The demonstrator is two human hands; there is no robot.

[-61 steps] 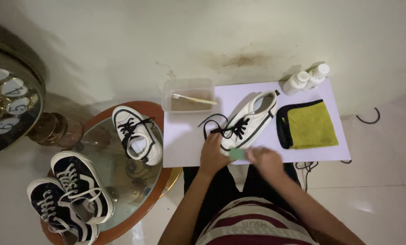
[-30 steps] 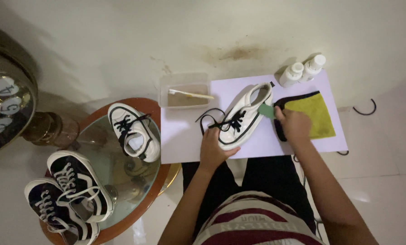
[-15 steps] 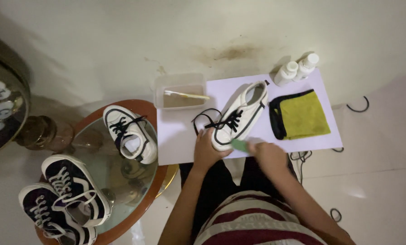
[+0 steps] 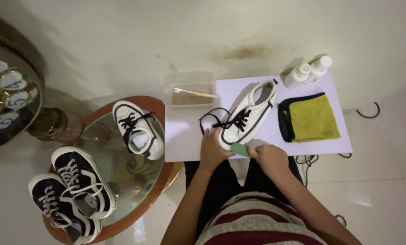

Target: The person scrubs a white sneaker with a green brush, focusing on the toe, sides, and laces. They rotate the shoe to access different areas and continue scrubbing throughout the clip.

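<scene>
Head view: left hand [image 4: 212,149] clasping white sneaker [image 4: 246,115] at toe, right hand [image 4: 269,156] pinching green sponge [image 4: 239,149] against toe. Probably light, soft canvas; best held by stiff sole.

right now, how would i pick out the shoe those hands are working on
Find the white sheet on the floor, beside the round glass table. The shoe lies in the sheet's middle, between a clear tub and a yellow cloth, with the left hand at its toe. It is the only shoe off the table, white with black laces.
</scene>
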